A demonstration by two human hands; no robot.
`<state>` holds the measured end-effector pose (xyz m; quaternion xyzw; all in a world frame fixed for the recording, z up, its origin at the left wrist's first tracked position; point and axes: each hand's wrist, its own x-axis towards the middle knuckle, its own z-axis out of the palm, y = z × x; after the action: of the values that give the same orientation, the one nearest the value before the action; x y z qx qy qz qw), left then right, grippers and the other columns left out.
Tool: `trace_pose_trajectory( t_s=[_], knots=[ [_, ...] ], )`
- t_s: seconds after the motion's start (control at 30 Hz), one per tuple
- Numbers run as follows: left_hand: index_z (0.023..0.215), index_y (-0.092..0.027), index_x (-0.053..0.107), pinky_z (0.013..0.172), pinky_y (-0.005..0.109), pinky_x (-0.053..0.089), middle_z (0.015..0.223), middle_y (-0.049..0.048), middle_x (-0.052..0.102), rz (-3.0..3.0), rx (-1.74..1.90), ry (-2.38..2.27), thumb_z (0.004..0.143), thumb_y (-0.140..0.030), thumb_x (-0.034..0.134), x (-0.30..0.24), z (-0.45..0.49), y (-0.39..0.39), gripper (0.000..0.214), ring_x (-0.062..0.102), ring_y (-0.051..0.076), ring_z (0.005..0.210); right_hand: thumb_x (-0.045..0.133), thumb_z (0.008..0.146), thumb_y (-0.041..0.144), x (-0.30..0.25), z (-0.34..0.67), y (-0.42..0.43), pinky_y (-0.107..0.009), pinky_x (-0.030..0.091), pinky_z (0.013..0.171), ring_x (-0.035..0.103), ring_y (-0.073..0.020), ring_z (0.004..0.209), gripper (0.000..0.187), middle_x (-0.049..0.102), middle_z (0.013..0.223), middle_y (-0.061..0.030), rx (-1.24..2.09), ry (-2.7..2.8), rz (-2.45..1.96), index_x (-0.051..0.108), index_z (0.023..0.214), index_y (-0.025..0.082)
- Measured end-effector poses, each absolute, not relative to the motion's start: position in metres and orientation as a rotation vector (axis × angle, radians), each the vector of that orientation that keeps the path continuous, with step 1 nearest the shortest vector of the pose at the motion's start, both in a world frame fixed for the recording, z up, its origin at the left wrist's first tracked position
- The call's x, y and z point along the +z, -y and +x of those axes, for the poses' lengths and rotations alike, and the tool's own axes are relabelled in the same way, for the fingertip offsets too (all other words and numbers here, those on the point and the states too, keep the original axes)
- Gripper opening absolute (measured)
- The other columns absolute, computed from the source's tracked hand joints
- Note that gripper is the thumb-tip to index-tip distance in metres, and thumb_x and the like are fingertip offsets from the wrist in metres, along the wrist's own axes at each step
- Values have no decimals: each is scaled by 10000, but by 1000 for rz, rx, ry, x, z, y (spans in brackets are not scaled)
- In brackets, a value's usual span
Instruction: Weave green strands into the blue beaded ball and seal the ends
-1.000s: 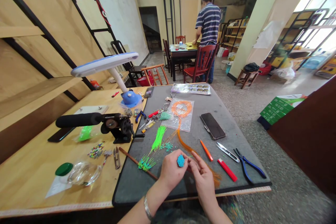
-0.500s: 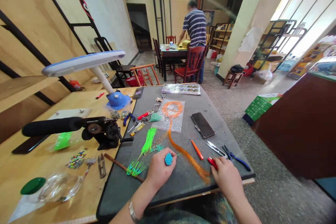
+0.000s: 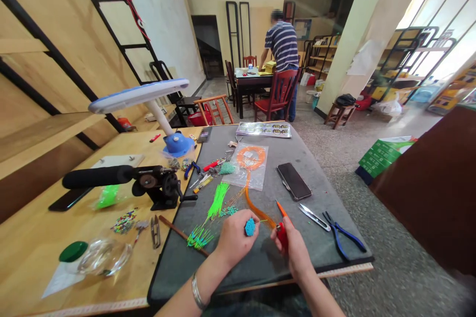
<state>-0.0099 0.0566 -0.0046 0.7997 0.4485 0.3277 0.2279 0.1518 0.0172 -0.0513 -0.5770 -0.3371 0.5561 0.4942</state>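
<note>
Head view: a cluster of blue beads shows at the thumb side of the left hand, whose curled fingers grasp it above the near part of the grey mat. A thin green strand pokes out beside it toward the right hand, which grips a red lighter, metal end turned to the left hand and apart from the cluster. Orange fibres trail behind both hands from a clear bag, and an orange tool lies just beyond the right hand, its lower end hidden. Loose turquoise beads and bright green strands lie left of the fibres; snips, blue-handled pliers and a phone lie to the right. Left of the mat, a crank device stands on the wooden worktop
</note>
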Motion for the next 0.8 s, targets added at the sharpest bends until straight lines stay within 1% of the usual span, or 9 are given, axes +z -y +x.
trace_pose_trajectory(
  t_s=[0.07, 0.17, 0.33, 0.53, 0.8],
  knots=[
    [734, -189, 613, 653, 271, 430, 721, 32, 660, 2231, 897, -1221, 773, -145, 534, -5, -9, -56, 98, 607, 176, 703, 323, 787, 699, -52, 139, -24, -203, 208, 360, 271, -72, 335, 636, 328, 358, 59, 1376, 746, -1434, 521, 476, 180],
    [729, -187, 613, 645, 268, 427, 708, 31, 656, 2255, 890, -1204, 778, -143, 529, -4, -9, -55, 106, 605, 172, 686, 380, 776, 647, -54, 132, -30, -204, 176, 346, 236, -64, 320, 586, 303, 345, 68, 1355, 743, -1467, 496, 430, 188],
    [730, -186, 611, 650, 268, 426, 701, 30, 651, 2270, 872, -1206, 774, -144, 537, -5, -9, -56, 96, 603, 172, 685, 372, 803, 546, -59, 132, -33, -218, 188, 349, 231, -76, 325, 529, 315, 347, 63, 1295, 778, -1461, 486, 418, 202],
    [729, -189, 608, 654, 271, 425, 713, 29, 653, 2290, 853, -1214, 781, -152, 537, -7, -10, -56, 95, 604, 174, 695, 357, 831, 516, -61, 132, -33, -221, 220, 373, 295, -97, 361, 528, 366, 382, 37, 1281, 848, -1426, 491, 417, 216],
    [730, -189, 608, 659, 277, 431, 713, 29, 654, 2303, 859, -1217, 777, -150, 538, -9, -11, -56, 92, 603, 174, 692, 300, 860, 474, -57, 131, -34, -218, 234, 379, 280, -97, 348, 541, 320, 359, 52, 1297, 877, -1458, 479, 419, 218]
  ],
)
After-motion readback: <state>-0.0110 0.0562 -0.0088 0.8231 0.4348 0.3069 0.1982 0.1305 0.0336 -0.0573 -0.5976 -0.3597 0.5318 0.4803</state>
